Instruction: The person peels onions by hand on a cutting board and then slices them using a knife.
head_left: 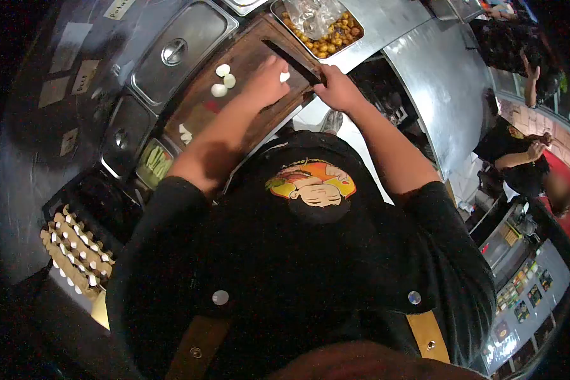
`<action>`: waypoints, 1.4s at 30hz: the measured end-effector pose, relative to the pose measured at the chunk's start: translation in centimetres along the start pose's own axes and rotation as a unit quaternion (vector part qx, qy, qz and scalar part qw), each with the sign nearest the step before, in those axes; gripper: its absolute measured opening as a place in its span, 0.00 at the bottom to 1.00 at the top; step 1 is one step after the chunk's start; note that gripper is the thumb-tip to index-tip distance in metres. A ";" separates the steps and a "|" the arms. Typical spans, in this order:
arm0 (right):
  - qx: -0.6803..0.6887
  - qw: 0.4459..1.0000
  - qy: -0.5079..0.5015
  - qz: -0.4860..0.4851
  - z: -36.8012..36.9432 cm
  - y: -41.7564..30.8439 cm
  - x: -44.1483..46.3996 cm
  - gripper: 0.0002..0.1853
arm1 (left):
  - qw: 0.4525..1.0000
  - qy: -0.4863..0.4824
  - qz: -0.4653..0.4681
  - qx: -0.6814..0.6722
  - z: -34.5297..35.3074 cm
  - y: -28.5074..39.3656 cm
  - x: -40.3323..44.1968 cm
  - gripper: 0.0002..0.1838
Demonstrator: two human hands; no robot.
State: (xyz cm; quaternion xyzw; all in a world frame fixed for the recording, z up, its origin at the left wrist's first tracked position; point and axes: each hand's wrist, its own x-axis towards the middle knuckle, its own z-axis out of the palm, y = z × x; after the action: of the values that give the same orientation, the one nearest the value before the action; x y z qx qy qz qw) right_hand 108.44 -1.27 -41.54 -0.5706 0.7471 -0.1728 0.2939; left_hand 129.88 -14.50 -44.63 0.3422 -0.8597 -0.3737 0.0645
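Observation:
On a brown wooden cutting board (250, 54), my right hand (337, 87) is closed round the handle of a long dark-bladed knife (290, 59). The blade points away to the upper left, just beyond my other hand. My left hand (267, 85) has its fingers curled on a white piece (285, 76) that looks like a peeled boiled egg; most of it is hidden. To the left lie several similar peeled eggs (219, 90), close together. Small white cut pieces (185, 133) rest near the board's lower left end.
A metal tray of small golden potatoes (328, 43) with a plastic bag stands beyond the board. Lidded steel pans (183, 47) and a container of green sticks (155, 163) line its left. Egg trays (76, 250) sit lower left. Another person (519, 152) is at right.

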 end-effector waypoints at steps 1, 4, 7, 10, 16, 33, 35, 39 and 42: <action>0.000 1.000 -0.001 0.002 0.0 -0.1 -0.7 0.31 | 0.999 -0.028 0.023 0.012 -0.2 -0.5 0.0 0.19; 0.073 0.994 -0.039 0.069 0.4 -0.9 -2.7 0.25 | 0.998 -0.037 0.052 -0.015 -0.5 -1.7 -0.4 0.19; 0.023 0.992 -0.097 0.078 1.3 -1.7 -3.5 0.22 | 0.997 -0.043 0.059 -0.030 -0.5 -2.0 -0.6 0.19; -0.014 0.993 -0.088 0.078 2.7 -2.7 -3.3 0.20 | 0.997 -0.056 0.042 -0.011 -0.5 -1.9 -0.6 0.18; -0.062 0.994 -0.078 0.040 3.4 -4.6 -2.0 0.19 | 0.996 -0.067 0.062 -0.014 -1.0 -1.9 -0.5 0.17; -0.109 0.988 -0.103 -0.042 5.6 -4.0 0.6 0.14 | 0.997 -0.059 0.050 0.000 -0.8 -2.2 -1.0 0.15; -0.106 0.988 -0.114 -0.017 5.4 -3.9 0.5 0.13 | 0.997 -0.064 0.043 0.001 -0.7 -2.2 -1.1 0.15; -0.116 0.981 -0.150 0.038 4.1 -5.7 0.5 0.13 | 0.997 -0.039 0.065 -0.018 -0.2 -2.7 -1.1 0.15; -0.097 0.987 -0.124 -0.004 5.3 -4.2 0.2 0.13 | 0.997 -0.047 0.058 -0.016 -0.4 -2.5 -1.1 0.15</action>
State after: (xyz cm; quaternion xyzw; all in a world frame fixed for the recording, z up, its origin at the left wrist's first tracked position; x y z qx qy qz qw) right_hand 114.98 -2.30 -43.17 -0.6168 0.7155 -0.0286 0.3268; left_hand 132.22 -15.26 -45.91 0.2726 -0.8742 -0.3985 0.0516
